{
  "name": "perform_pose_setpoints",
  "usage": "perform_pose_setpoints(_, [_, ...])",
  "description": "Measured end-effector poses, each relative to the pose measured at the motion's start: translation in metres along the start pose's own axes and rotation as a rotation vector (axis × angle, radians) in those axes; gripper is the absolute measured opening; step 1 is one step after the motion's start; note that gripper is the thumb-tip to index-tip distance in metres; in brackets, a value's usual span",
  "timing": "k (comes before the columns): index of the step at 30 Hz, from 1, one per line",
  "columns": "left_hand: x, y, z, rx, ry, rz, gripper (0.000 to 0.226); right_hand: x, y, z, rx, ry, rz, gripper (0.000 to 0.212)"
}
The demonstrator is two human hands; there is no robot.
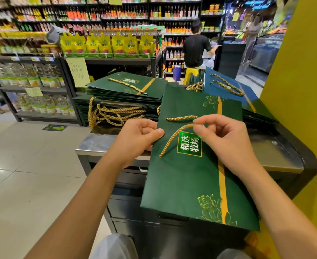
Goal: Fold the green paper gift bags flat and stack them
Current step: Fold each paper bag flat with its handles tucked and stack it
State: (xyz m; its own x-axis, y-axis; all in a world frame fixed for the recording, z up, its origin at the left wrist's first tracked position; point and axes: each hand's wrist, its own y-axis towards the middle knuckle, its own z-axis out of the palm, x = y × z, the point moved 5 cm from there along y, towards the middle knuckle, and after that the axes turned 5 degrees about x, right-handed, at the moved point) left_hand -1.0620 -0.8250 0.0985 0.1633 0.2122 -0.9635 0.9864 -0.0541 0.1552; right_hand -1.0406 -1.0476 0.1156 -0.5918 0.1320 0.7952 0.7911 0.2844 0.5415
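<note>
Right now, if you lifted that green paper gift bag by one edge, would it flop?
Probably stiff: the green paper gift bag overhangs the metal counter without drooping. Likely light: the left hand holds only its edge. Its gold rope handle looks floppy.

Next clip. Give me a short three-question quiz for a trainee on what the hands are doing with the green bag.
1. True or false: the right hand pinches the gold cord handle of the green bag.
2. The left hand grips the green bag by: A) its left edge; B) its bottom edge; C) its cord handle.
3. What colour is the bag lying beyond the held one, at the far right?

Key:
1. True.
2. A, with the thumb on top of the edge.
3. Blue: the blue bag lies there with its own cord handles on top.
</note>
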Motion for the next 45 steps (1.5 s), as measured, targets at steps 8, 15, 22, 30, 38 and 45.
perform_pose_setpoints(8, [-0.002, -0.003, 0.001, -0.026, -0.035, 0.011, 0.012, -0.013, -0.036, -0.049, -0.200, -0.547, 0.125, 0.032])
perform_pose_setpoints(15, [-0.007, -0.010, 0.001, -0.059, -0.042, 0.021, 0.012, -0.002, -0.063, -0.058, -0.223, -0.381, 0.251, 0.038])
perform_pose_setpoints(22, [-0.016, -0.018, 0.005, -0.034, -0.082, 0.021, 0.016, 0.003, -0.074, -0.060, -0.313, -0.061, 0.279, 0.032])
perform_pose_setpoints(30, [-0.031, -0.025, 0.018, 0.162, -0.223, 0.055, 0.063, 0.016, -0.055, -0.078, -0.443, 0.024, 0.236, 0.013])
perform_pose_setpoints(38, [-0.076, 0.039, 0.018, -0.014, 0.025, 0.164, 0.028, 0.017, 0.011, -0.117, -0.426, -0.111, 0.326, 0.011])
perform_pose_setpoints(45, [-0.111, 0.128, 0.039, -0.082, 0.195, 0.150, 0.028, -0.001, 0.092, -0.151, -0.294, -0.366, 0.456, 0.029])
